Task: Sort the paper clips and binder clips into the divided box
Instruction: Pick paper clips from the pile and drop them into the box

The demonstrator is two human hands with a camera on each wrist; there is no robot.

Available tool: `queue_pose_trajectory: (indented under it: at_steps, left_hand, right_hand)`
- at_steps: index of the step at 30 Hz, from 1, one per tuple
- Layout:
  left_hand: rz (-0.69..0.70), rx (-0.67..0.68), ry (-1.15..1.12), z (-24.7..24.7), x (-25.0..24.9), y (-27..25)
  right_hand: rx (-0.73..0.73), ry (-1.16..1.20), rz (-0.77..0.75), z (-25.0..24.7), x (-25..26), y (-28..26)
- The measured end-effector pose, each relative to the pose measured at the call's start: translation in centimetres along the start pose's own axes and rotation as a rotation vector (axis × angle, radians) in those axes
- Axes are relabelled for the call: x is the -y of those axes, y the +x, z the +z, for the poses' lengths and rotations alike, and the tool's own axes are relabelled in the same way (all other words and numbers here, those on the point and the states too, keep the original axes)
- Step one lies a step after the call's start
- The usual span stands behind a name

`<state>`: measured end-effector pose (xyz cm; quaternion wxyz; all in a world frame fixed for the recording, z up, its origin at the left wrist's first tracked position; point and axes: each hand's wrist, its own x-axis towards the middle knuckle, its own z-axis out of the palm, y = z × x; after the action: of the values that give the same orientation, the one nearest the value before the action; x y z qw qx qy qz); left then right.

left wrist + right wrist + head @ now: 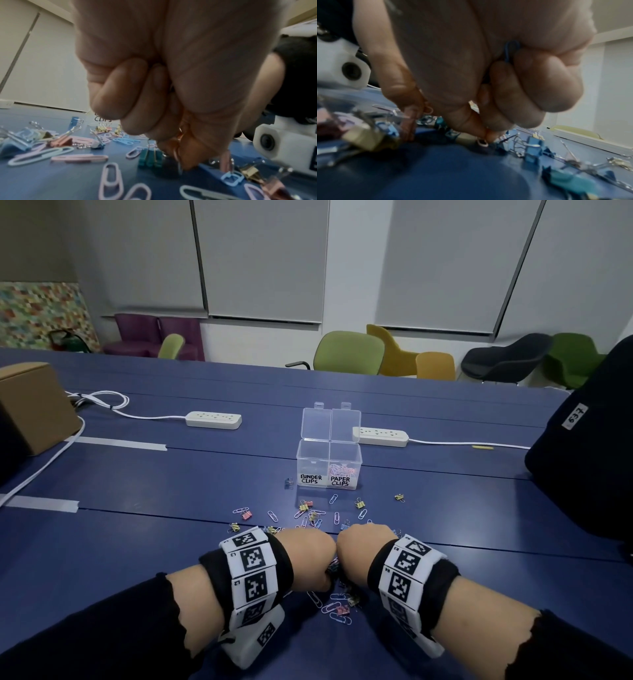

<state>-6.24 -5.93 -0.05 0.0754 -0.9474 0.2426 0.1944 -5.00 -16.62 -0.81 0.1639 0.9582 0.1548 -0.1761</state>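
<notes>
The divided box [328, 463] stands open on the counter [137, 525] at twelve o'clock from both hands, about equally near each, with clips scattered between. The left hand [308, 556] is fisted, pinching a peach clip; the right hand [364, 553] is curled round a blue paper clip [511, 50]. What else either fist hides cannot be told.

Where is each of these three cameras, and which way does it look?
Head: worn high, looking down the table at the box; shows both forearms and hands.
Left wrist: under the left hand, looking along its curled fingers at clips.
Right wrist: under the right hand, whose fingers hold a blue clip.
All share the scattered clips.
</notes>
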Motion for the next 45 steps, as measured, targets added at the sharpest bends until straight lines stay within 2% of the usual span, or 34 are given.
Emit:
queue_pose_trajectory:
  at_steps: [3, 5, 6, 8, 10, 12, 14, 16, 19, 22, 25, 27, 29, 30, 34, 35, 37, 39, 45]
  left_hand:
    - [-0.032, -0.024, -0.098, -0.2, 1.0, 0.3]
    - [-0.069, -0.029, -0.295, -0.7, 2.1, 0.6]
    - [-0.094, -0.012, -0.466, -0.9, 2.6, 0.7]
    - [-0.139, 0.046, -1.028, -1.2, 3.8, 0.6]
    - [-0.166, 0.072, -1.568, -1.1, 5.1, 0.5]
    - [-0.119, 0.122, -1.946, -0.8, 6.4, 0.5]
    - [-0.051, 0.145, -2.166, -0.6, 7.2, 0.6]
    - [-0.012, 0.13, -2.283, -0.6, 7.2, 0.7]
    - [0.034, 0.104, -2.392, -0.4, 6.7, 1.5]
    - [0.062, 0.103, -2.433, -0.6, 6.2, 2.6]
    - [-0.026, 0.129, -2.35, -1.3, 5.5, 3.8]
    - [-0.122, 0.173, -2.252, -1.8, 5.2, 4.8]
    - [-0.167, 0.135, -2.185, -3.0, 5.2, 6.0]
    - [-0.178, 0.042, -2.161, -4.0, 5.3, 6.8]
    - [-0.179, -0.612, -2.041, -8.6, 6.0, 10.8]
    - [-0.181, -0.712, -2.01, -9.6, 6.0, 11.7]
    - [-0.186, -0.807, -1.975, -10.5, 6.2, 13.5]
    - [-0.169, -0.799, -1.993, -10.7, 6.2, 15.0]
    - [-0.067, -0.652, -2.066, -9.4, 6.8, 15.8]
  right_hand:
    - [-0.014, 0.008, -0.019, 0.3, -0.2, 0.0]
    - [-0.005, 0.03, -0.023, 0.4, -0.4, 0.1]
    - [0.002, 0.049, -0.031, 0.5, -0.7, 0.1]
    - [0.001, 0.2, -0.04, 0.3, -1.6, 0.5]
    - [0.028, 0.522, -0.03, 0.0, -2.6, 0.7]
    - [0.11, 0.977, -0.03, -0.4, -3.6, 0.5]
    - [0.171, 1.446, -0.025, 0.1, -4.7, 0.4]
    - [0.243, 1.84, -0.1, 0.8, -5.5, 0.5]
    - [0.281, 2.227, -0.286, 1.2, -6.2, 0.8]
    - [0.27, 2.426, -0.37, 1.7, -6.6, 0.9]
    - [0.281, 2.441, -0.281, 2.1, -6.9, 1.6]
    - [0.287, 2.324, -0.145, 2.0, -6.9, 1.9]
    - [0.26, 2.126, -0.036, 2.0, -7.1, 2.3]
    - [0.232, 2.012, 0.001, 1.8, -7.2, 2.4]
    - [-0.002, 1.701, 0.073, 0.5, -8.9, 3.8]
    - [-0.066, 1.669, 0.079, 0.1, -9.3, 4.2]
    - [-0.156, 1.684, 0.094, -0.9, -10.1, 5.2]
    - [-0.222, 1.724, 0.087, -2.0, -10.6, 6.2]
    - [-0.462, 1.795, 0.115, -6.1, -10.8, 9.7]
